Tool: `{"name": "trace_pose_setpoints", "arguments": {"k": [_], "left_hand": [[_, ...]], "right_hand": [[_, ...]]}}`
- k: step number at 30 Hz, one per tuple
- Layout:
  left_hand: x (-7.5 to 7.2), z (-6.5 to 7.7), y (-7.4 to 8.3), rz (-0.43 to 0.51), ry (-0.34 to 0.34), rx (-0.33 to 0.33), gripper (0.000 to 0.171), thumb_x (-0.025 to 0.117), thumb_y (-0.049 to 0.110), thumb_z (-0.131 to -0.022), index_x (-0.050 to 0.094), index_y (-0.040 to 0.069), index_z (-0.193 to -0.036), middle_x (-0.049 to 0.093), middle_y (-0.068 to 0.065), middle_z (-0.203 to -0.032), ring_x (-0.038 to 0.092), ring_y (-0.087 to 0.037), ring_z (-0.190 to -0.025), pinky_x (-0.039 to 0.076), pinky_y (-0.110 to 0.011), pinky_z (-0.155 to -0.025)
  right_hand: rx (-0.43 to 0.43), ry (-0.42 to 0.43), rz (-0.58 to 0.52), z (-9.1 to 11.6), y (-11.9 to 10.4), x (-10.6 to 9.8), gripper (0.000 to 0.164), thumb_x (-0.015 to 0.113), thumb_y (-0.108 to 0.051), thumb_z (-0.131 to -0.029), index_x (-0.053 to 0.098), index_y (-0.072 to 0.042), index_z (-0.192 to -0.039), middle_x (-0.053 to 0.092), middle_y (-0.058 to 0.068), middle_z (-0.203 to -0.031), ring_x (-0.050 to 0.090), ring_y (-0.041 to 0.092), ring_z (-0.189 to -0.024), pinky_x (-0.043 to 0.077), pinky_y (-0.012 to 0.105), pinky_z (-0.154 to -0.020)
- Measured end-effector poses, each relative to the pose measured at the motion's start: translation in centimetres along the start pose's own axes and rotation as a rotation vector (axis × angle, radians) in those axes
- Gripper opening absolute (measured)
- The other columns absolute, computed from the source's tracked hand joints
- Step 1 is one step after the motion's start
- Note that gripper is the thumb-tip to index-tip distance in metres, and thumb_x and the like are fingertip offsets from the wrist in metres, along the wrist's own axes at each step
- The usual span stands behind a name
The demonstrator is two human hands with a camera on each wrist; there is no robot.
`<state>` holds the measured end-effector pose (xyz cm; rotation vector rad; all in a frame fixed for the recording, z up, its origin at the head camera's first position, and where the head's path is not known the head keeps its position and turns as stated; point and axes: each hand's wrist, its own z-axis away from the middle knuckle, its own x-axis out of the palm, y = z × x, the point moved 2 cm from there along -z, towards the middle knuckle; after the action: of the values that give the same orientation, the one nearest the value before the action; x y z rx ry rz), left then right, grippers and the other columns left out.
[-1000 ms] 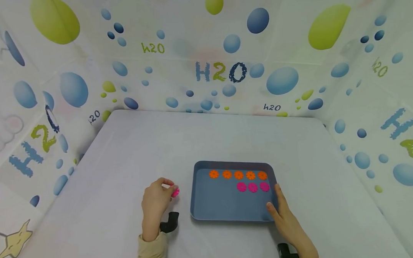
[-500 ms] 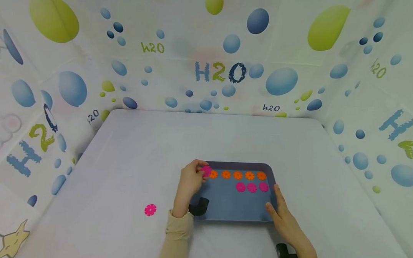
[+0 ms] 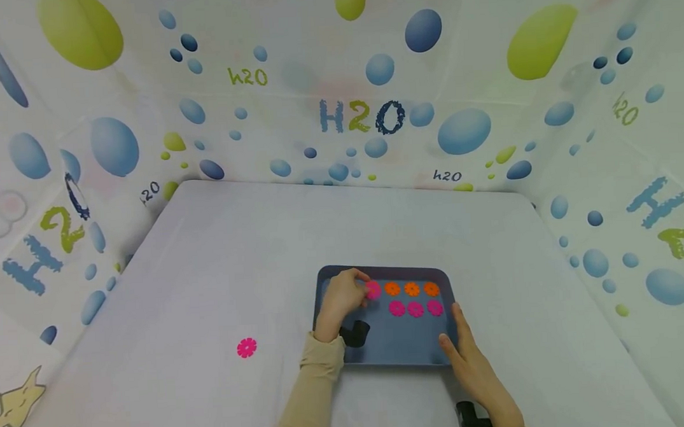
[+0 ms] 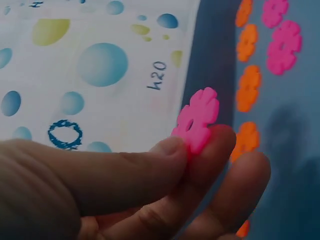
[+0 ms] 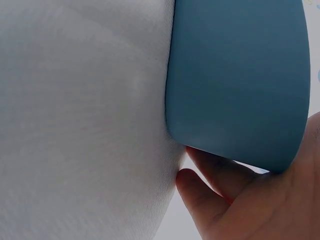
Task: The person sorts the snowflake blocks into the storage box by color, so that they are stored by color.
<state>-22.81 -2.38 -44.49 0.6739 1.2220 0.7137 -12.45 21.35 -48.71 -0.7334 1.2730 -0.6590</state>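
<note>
My left hand point(image 3: 344, 297) is over the left part of a blue-grey tray point(image 3: 402, 346). Its thumb and fingers pinch a pink flower-shaped plastic disc point(image 4: 206, 111), held up above the tray. Inside the tray lies a row of orange flower discs point(image 3: 411, 289) near the far wall, some hidden by the left hand in the head view. Pink flower discs point(image 3: 415, 309) form a shorter row nearer to me, at the right. My right hand point(image 3: 476, 368) holds the tray's right side, thumb over the rim and fingers along the outer wall.
One more pink flower disc point(image 3: 246, 347) lies on the white table point(image 3: 223, 257), left of the tray. Dark wrist mounts point(image 3: 355, 334) sit at both wrists. Walls covered in printed cloth point(image 3: 291, 101) stand behind the table and at both sides.
The left hand has carried the pink flower disc rightward from the table to above the tray, uncovering the disc left on the table. The right hand stays on the tray.
</note>
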Motion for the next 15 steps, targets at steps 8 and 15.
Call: {"name": "trace_pose_setpoints", "arguments": {"k": [8, 15], "left_hand": [[1.6, -0.4, -0.8, -0.147, 0.016, -0.085, 0.023, 0.071, 0.021, -0.088, 0.069, 0.01, -0.108, 0.069, 0.002, -0.061, 0.061, -0.01, -0.054, 0.047, -0.031, -0.06], [1.8, -0.3, -0.9, -0.203, 0.05, -0.08, 0.02, 0.072, 0.023, -0.086, 0.07, 0.01, -0.101, 0.066, 0.001, -0.061, 0.057, -0.014, -0.056, 0.047, -0.036, -0.061]], "right_hand": [[0.011, -0.004, -0.001, 0.0, 0.0, 0.1, 0.071, 0.037, -0.033, -0.105, -0.007, -0.011, -0.156, -0.005, 0.022, -0.162, 0.002, 0.047, -0.148, 0.009, 0.068, -0.112], [-0.013, 0.013, 0.006, 0.0, -0.1, -0.1, 0.072, 0.04, -0.032, -0.104, -0.005, -0.008, -0.156, -0.003, 0.025, -0.161, 0.003, 0.049, -0.147, 0.01, 0.069, -0.111]]}}
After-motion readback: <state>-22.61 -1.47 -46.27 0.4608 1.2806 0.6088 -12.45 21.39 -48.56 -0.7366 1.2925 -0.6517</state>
